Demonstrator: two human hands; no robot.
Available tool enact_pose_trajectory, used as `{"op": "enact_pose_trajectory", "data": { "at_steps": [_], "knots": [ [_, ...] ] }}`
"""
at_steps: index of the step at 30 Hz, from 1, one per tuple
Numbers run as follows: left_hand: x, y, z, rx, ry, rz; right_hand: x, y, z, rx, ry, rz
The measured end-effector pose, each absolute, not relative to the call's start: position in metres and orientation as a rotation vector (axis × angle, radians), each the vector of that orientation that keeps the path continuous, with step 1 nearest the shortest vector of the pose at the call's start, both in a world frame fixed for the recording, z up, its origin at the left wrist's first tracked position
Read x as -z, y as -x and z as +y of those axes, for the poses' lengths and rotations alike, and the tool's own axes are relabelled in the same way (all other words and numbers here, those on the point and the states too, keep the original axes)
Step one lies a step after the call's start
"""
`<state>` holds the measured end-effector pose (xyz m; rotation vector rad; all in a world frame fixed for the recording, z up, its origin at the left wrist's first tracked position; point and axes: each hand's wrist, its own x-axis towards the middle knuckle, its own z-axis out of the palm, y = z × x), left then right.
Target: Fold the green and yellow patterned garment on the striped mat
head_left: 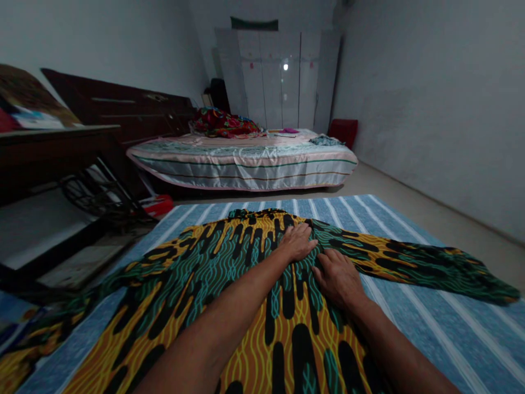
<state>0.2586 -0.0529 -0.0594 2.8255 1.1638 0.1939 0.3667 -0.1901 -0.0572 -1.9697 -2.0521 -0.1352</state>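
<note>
A large patterned cloth (197, 273) in orange, green and black lies spread over a blue striped sheet (430, 306). My left hand (298, 241) rests flat on the cloth near its far middle, fingers stretched out. My right hand (337, 276) lies palm down just beside it, nearer to me, fingers extended onto the fabric. Both hands press on the cloth and hold nothing. One strip of the cloth (443, 265) stretches out to the right across the sheet.
A low mattress (246, 158) with a striped cover and a heap of red clothes (223, 123) lies ahead. A white wardrobe (279, 76) stands at the far wall. A dark table with a black frame (82, 186) is at the left. A red box (343, 131) sits by the right wall.
</note>
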Motion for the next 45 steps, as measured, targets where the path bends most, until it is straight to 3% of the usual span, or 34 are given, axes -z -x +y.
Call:
{"op": "enact_pose_trajectory", "data": {
  "at_steps": [4, 9, 17, 30, 38, 45],
  "knots": [
    [0.06, -0.258, -0.055, -0.192, -2.801, 1.162, 0.045, -0.376, -0.177, 0.054, 2.053, -1.956],
    [0.061, -0.259, -0.056, -0.196, -2.777, 1.162, 0.021, -0.388, -0.12, 0.251, 2.146, -1.872],
    [0.061, -0.259, -0.06, -0.199, -2.718, 1.144, 0.041, -0.405, -0.042, -0.08, 2.43, -1.74],
    [0.063, -0.259, -0.06, -0.147, -2.697, 1.144, 0.044, -0.426, -0.047, -0.017, 2.32, -1.726],
    [0.06, -0.261, -0.059, -0.053, -2.649, 1.131, 0.048, -0.419, -0.054, 0.283, 2.329, -1.961],
    [0.061, -0.262, -0.055, -0.039, -2.703, 1.107, 0.041, -0.397, -0.073, 0.326, 2.125, -2.128]
  ]
}}
